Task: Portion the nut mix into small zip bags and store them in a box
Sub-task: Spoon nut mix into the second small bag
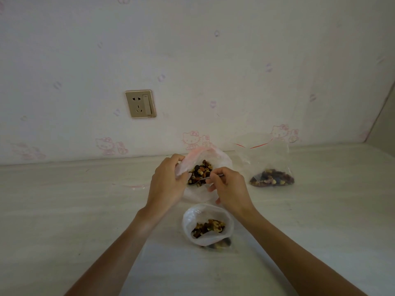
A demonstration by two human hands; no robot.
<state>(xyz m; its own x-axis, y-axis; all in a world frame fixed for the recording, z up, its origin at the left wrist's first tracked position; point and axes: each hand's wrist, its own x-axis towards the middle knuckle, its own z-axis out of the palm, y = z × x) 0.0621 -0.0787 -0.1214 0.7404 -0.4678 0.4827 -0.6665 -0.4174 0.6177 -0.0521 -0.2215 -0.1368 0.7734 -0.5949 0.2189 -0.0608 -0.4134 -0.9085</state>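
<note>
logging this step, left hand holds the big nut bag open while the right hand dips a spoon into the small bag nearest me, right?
Not quite. The head view shows the right hand dipping the spoon into the big nut bag that the left hand holds open, not the small bag nearest you.

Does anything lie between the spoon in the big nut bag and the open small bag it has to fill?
Nothing visible does. The spoon, held by the right hand, sits in the big bag; the small bag stands open just nearer the person. Only bare table shows between.
</note>
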